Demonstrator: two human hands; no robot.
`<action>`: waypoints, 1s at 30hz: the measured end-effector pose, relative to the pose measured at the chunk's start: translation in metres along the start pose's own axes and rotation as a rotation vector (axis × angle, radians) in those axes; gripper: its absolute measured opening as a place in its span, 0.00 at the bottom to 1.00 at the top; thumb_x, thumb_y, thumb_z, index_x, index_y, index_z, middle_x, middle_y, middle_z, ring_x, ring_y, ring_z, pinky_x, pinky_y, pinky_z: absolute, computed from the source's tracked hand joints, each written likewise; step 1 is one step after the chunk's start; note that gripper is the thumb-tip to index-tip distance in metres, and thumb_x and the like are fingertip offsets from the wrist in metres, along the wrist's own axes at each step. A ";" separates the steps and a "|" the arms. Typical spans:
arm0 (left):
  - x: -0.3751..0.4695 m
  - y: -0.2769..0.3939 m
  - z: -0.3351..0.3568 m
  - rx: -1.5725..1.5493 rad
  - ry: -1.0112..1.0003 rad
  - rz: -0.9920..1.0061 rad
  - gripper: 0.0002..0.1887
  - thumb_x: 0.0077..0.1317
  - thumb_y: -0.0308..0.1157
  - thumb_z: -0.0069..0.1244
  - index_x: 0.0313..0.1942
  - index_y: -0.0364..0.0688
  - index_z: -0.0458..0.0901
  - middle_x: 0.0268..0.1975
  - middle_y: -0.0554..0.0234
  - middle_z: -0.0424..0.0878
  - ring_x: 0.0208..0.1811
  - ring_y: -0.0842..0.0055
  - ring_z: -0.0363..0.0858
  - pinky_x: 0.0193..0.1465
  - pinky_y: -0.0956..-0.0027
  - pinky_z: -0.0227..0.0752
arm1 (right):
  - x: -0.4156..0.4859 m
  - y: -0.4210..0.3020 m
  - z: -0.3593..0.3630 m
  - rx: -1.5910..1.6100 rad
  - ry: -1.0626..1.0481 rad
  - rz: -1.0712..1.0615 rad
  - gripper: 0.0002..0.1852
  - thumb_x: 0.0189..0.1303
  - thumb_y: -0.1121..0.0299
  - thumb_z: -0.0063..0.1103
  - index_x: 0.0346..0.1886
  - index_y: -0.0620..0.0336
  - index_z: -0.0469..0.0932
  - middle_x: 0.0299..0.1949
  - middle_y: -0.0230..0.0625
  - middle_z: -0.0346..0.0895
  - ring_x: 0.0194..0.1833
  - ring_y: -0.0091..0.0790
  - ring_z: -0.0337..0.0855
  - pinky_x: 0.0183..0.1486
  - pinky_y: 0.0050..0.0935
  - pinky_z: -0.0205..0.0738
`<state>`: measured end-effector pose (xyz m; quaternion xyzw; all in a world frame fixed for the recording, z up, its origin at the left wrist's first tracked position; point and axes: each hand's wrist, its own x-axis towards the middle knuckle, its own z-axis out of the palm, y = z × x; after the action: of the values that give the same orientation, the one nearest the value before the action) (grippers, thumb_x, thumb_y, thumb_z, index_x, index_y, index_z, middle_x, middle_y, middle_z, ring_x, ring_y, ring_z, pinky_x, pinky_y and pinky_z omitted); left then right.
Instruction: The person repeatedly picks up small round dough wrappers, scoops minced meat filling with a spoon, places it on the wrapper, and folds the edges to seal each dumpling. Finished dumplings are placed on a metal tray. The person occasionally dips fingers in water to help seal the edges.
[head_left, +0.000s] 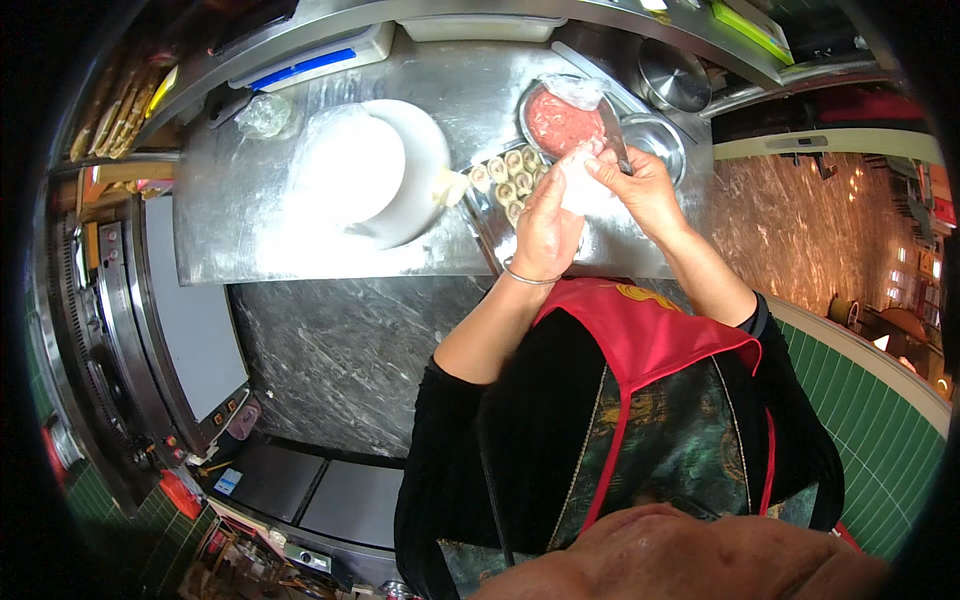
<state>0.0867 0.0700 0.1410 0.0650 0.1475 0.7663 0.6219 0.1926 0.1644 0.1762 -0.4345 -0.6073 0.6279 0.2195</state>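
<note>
My left hand, with a bangle at the wrist, holds a thin white dough wrapper on its palm and fingers. The fingers of my right hand are closed on a flat dark spreading blade, and its thumb lies over the wrapper. Just beyond both hands stands a metal bowl of raw minced meat, with clear plastic film at its far rim. Several rolled, filled dumplings sit in rows on a metal tray, partly hidden by my left hand.
Left of the tray is a large white round container, overexposed, and a pale dough piece by its rim. An empty metal bowl stands to the right. Plastic tubs line the back of the steel table.
</note>
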 end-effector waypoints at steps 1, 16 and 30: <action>-0.002 -0.004 -0.002 -0.038 0.033 -0.045 0.25 0.76 0.40 0.37 0.65 0.30 0.66 0.64 0.50 0.72 0.67 0.64 0.69 0.74 0.60 0.53 | 0.001 0.007 -0.007 0.002 -0.037 -0.066 0.09 0.62 0.67 0.67 0.38 0.63 0.82 0.28 0.21 0.77 0.29 0.13 0.71 0.32 0.17 0.66; -0.035 -0.032 -0.050 0.111 0.468 -0.217 0.18 0.71 0.26 0.38 0.59 0.28 0.67 0.56 0.42 0.78 0.58 0.57 0.78 0.61 0.58 0.72 | -0.003 0.094 -0.078 -0.235 -0.121 0.072 0.11 0.67 0.75 0.50 0.50 0.68 0.76 0.37 0.33 0.79 0.29 0.20 0.73 0.35 0.21 0.70; -0.004 -0.028 -0.085 0.224 0.594 -0.026 0.16 0.73 0.29 0.38 0.55 0.27 0.71 0.50 0.48 0.80 0.50 0.62 0.82 0.51 0.61 0.78 | 0.055 0.085 -0.078 -0.799 -0.126 -0.367 0.09 0.59 0.71 0.56 0.39 0.66 0.79 0.38 0.52 0.76 0.38 0.54 0.79 0.42 0.45 0.74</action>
<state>0.0901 0.0589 0.0521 -0.0955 0.4070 0.7228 0.5503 0.2487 0.2388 0.0890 -0.3309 -0.8816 0.3199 0.1048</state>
